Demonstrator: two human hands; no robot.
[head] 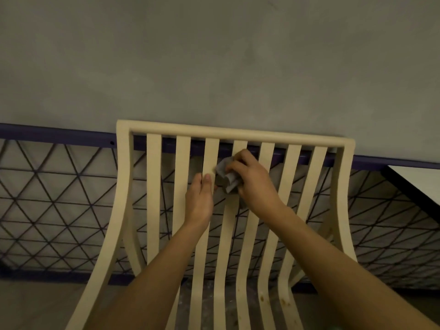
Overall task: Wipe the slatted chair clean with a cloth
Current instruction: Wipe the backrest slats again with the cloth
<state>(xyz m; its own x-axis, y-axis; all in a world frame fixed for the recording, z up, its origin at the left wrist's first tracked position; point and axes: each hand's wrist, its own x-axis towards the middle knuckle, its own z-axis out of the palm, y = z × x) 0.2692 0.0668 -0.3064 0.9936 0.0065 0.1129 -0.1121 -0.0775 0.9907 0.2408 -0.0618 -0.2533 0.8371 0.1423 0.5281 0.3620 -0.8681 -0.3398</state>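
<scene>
Two hands meet mid-frame on the cream slatted chair (238,135), whose back fills the lower middle. R hand (252,179) has fingers curled round a crumpled grey cloth (225,172), pressing it on the 4th slat from left, just under the top rail. L hand (200,198) grips the 3rd slat beside it, thumb on front. Brown stains (262,298) dot the slats lower right. Mesh railing (59,198) behind; white table (419,177) at right edge.
</scene>
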